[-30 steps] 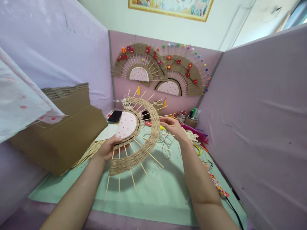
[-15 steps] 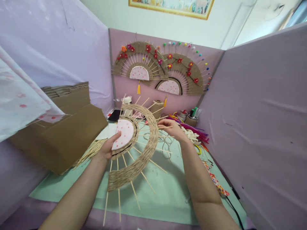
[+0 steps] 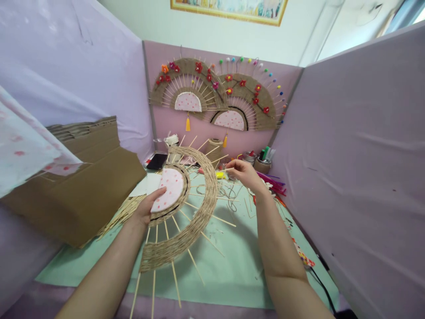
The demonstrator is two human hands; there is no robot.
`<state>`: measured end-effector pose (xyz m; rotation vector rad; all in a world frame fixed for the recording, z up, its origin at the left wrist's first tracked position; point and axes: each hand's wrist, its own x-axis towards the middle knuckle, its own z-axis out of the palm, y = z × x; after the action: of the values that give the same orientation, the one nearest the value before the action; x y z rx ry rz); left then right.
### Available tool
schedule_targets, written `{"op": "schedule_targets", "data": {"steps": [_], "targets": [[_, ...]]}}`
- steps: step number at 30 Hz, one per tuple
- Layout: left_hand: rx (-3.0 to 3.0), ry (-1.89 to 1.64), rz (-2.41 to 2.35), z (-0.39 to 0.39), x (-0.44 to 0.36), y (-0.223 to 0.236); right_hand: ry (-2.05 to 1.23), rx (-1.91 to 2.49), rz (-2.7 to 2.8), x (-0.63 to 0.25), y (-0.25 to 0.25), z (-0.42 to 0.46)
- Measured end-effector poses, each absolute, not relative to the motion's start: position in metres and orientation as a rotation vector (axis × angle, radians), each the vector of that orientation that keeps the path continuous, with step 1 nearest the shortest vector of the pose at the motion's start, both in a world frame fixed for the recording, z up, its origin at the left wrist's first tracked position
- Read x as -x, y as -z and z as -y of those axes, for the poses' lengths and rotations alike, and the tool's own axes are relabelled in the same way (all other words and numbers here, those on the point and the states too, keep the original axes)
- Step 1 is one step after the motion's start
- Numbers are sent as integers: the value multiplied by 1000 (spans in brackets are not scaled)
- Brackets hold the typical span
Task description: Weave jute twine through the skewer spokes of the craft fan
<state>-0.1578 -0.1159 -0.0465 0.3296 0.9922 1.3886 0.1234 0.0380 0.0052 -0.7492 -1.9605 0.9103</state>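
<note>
My left hand point(image 3: 146, 207) grips a half-round fan point(image 3: 210, 188) woven from brown twine over thin wooden sticks. Its thumb lies on the white fabric half circle point(image 3: 170, 188) with pink dots at the fan's middle; the other fingers are hidden behind. The fan is held tilted above the table, its curved edge facing right. Near that outer edge, my right hand point(image 3: 247, 176) is closed in a pinch at the tip of one stick point(image 3: 229, 169). Other stick ends stick out bare past the twine band.
Two decorated fans point(image 3: 195, 66) hang on the pink back panel. Cardboard point(image 3: 83, 190) leans at the left beside loose sticks point(image 3: 124, 212). A phone point(image 3: 157, 161), a twine spool point(image 3: 215, 148), a pot of markers point(image 3: 263, 165) and purple pipe cleaners point(image 3: 274, 182) lie at the back of the green-covered table point(image 3: 232, 274).
The fan has shifted slightly left and down in the view. My right hand has risen a little, and a yellow item behind the fan has come into sight.
</note>
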Motion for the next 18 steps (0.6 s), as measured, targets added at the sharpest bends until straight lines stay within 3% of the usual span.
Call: {"op": "schedule_targets", "data": {"steps": [18], "targets": [[-321,-1256,-964,117,157,48,-726,739,1899,-144,-12,-41]]}}
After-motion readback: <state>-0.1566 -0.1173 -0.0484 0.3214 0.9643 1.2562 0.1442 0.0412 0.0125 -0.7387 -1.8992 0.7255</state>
